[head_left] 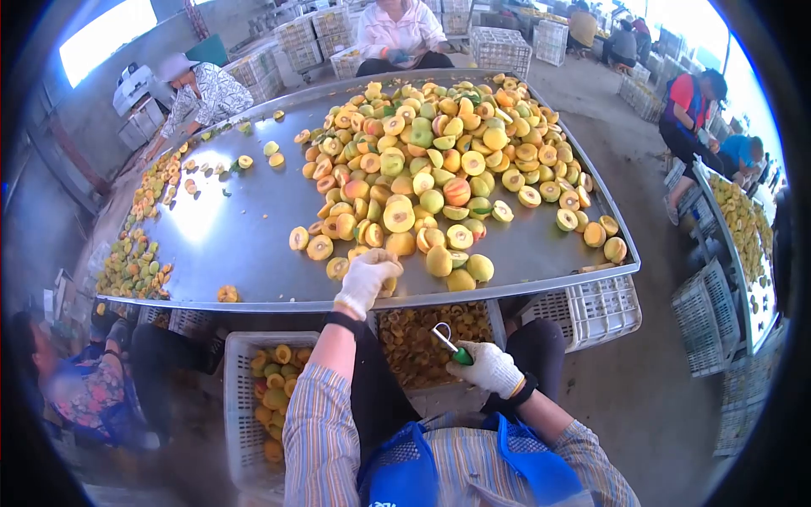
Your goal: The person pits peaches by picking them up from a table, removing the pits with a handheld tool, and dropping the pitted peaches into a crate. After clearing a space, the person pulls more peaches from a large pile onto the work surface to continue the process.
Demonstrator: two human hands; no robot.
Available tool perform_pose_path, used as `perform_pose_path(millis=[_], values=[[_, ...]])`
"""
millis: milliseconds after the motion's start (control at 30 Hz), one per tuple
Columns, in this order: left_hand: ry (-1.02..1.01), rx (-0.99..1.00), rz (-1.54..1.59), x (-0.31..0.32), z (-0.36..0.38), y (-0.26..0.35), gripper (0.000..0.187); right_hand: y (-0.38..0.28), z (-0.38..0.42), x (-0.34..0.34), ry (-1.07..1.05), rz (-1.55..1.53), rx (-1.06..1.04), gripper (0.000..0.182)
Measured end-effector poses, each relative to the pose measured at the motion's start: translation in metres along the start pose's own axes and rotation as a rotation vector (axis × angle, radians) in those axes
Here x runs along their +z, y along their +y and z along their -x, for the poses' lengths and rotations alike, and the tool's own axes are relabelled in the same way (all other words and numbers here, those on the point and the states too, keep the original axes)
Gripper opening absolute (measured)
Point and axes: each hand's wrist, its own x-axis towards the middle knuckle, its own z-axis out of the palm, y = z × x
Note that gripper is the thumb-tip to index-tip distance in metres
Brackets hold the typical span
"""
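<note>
Halved yellow-orange fruits (399, 214) are heaped on a metal table (253, 228). At the table's near edge is my left hand (368, 279), in a white glove, its fingers curled at a piece of fruit (388, 286) that is mostly hidden behind them. My right hand (488, 369), also gloved, is closed around the green handle of a tool (461, 356) with a curved metal tip, above my right thigh. Between my legs, below the table edge, sits a crate of brown pits and scraps (422, 338).
A white crate (239, 406) holding fruit halves stands left of my legs. Another white crate (604, 308) is under the table's right corner. People sit at the far side (401, 38), left (207, 93) and lower left (93, 380). A second fruit table (743, 228) is at right.
</note>
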Motion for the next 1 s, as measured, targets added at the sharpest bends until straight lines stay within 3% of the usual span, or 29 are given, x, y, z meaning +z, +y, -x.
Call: perform_pose_path(millis=[33,67,200,300,367,467,733,933,1000], values=[[-0.060,0.068,0.466,-0.002,0.011,0.000,0.027,-0.005,0.001,-0.002,-0.013,-0.002,0.020,0.048],[-0.163,0.136,0.628,-0.008,0.025,0.000,0.035,-0.012,0.003,-0.006,-0.040,-0.007,0.056,0.049],[-0.244,0.178,0.924,0.004,0.070,-0.010,0.049,-0.019,0.003,0.004,0.052,0.038,-0.068,0.049],[-0.241,0.158,0.971,0.028,0.096,-0.015,0.051,-0.047,0.016,-0.004,0.122,0.114,-0.172,0.048],[-0.064,0.149,1.010,0.049,0.111,-0.013,0.051,-0.051,0.018,-0.001,0.228,0.158,-0.318,0.046],[-0.255,0.159,1.000,0.062,0.130,-0.016,0.053,-0.048,0.017,0.002,0.261,0.214,-0.357,0.044],[-0.150,0.102,0.962,0.084,0.152,-0.019,0.053,-0.031,0.021,0.012,0.311,0.254,-0.349,0.040],[0.085,-0.012,0.936,0.097,0.159,-0.012,0.061,-0.026,0.023,0.015,0.103,0.171,-0.257,0.035],[0.100,0.004,0.840,0.097,0.159,-0.014,0.063,-0.024,0.020,0.007,0.068,0.240,-0.328,0.037]])
